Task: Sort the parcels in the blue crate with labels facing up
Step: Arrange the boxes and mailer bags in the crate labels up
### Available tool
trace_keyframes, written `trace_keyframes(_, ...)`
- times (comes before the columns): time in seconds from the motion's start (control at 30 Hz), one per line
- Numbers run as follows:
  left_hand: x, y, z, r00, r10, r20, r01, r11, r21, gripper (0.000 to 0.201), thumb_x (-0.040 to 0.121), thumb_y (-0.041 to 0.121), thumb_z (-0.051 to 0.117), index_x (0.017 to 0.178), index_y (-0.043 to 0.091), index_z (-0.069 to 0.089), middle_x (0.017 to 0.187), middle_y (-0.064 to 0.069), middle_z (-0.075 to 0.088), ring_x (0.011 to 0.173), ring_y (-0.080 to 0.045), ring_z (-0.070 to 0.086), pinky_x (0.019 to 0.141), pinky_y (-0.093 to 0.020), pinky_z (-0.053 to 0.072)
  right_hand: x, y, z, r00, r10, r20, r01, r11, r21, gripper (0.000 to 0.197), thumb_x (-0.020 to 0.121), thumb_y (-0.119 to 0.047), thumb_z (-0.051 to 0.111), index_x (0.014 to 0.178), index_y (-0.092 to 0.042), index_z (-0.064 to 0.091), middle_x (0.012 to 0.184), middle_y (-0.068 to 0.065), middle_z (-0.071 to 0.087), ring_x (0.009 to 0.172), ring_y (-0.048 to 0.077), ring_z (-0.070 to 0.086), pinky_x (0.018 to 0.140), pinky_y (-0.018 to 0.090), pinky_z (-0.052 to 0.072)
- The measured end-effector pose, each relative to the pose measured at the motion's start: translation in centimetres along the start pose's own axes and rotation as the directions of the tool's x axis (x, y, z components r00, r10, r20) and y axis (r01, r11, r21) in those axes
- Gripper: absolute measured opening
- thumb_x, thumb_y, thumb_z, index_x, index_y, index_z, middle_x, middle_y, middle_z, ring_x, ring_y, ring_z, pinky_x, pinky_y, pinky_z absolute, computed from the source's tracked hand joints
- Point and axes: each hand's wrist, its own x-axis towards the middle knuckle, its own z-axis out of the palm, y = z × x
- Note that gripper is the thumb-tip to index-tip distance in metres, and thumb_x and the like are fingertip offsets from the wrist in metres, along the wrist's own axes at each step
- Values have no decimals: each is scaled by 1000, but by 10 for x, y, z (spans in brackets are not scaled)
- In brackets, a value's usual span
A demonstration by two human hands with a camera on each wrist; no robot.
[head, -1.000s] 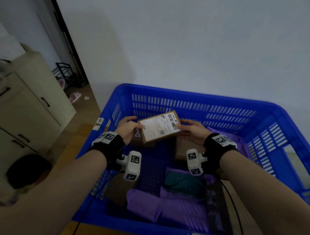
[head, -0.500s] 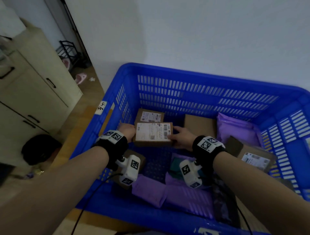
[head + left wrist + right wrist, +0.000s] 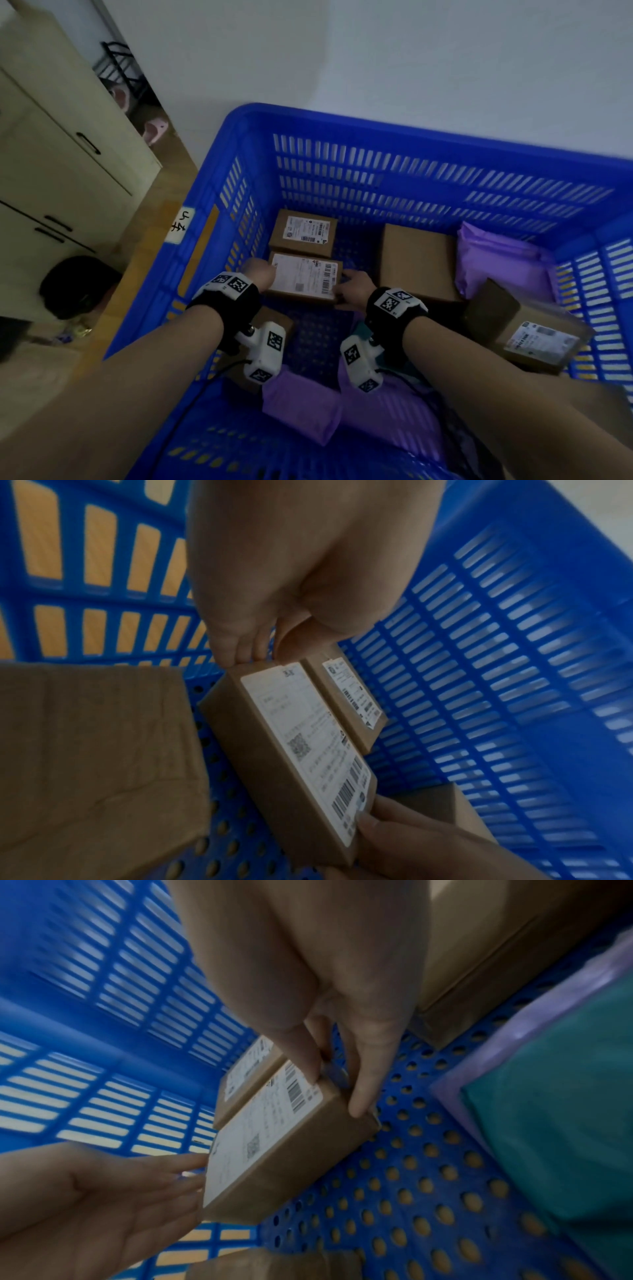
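Observation:
A small brown parcel (image 3: 305,281) with a white label on top lies low in the blue crate (image 3: 376,126), just in front of another labelled box (image 3: 303,232). My left hand (image 3: 258,274) touches its left end with straight fingers (image 3: 192,1161). My right hand (image 3: 349,287) pinches its right end, thumb (image 3: 304,1056) on the label and fingers down the end face. The left wrist view shows the parcel (image 3: 301,739) close above the perforated floor, the right hand (image 3: 394,840) gripping its near end.
A plain brown box (image 3: 418,263) sits right of the parcel, with a purple bag (image 3: 500,260) beyond it. A tilted labelled box (image 3: 537,339) leans at the right wall. More purple bags (image 3: 301,407) lie near me. A cream cabinet (image 3: 51,154) stands left of the crate.
Both hands have brought the labelled parcel down from above the crate to its floor, beside the other labelled box. My head has tipped further down.

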Motion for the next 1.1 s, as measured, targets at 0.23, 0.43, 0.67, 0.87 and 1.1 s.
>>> trace_keyframes(0.23,4,8,2,999,-37,29,36,999,27,41,100,4,27,137,-8,39,141,-24,41,127,-36,44,101,-39,39,15,1,3,999,28,15,-29,998,53,40,90,9,50,127,-4,55,123,16,61,100,23,60,73,25,54)
trace_keyframes(0.43,-1,4,6,998,-26,54,25,1000,17,35,99,5,33,127,-8,49,133,-24,50,114,-32,52,85,-36,42,7,-2,0,996,15,83,-18,999,42,45,90,11,45,132,-6,51,120,16,61,107,25,59,78,27,53)
trace_keyframes(0.67,-33,3,-5,992,100,77,-102,994,28,41,95,5,46,136,-1,47,145,-18,43,133,-31,42,107,-34,36,-6,-7,-7,994,11,111,20,963,-267,33,91,-12,59,122,-1,58,103,15,64,85,19,59,86,33,52)
trace_keyframes(0.87,-71,9,-5,907,247,342,-351,891,288,41,88,21,61,128,17,58,132,-4,59,117,-20,57,95,-30,46,-65,-19,-6,869,50,492,318,706,-633,59,88,-36,64,140,-19,42,131,2,54,113,18,57,97,34,50)
trace_keyframes(1.1,-91,9,4,796,105,596,-406,823,398,35,89,20,64,124,18,60,95,5,62,83,-13,60,69,-22,53,-89,14,24,752,281,595,525,289,-800,51,82,-38,70,126,-20,53,105,-1,57,105,24,60,91,45,54)
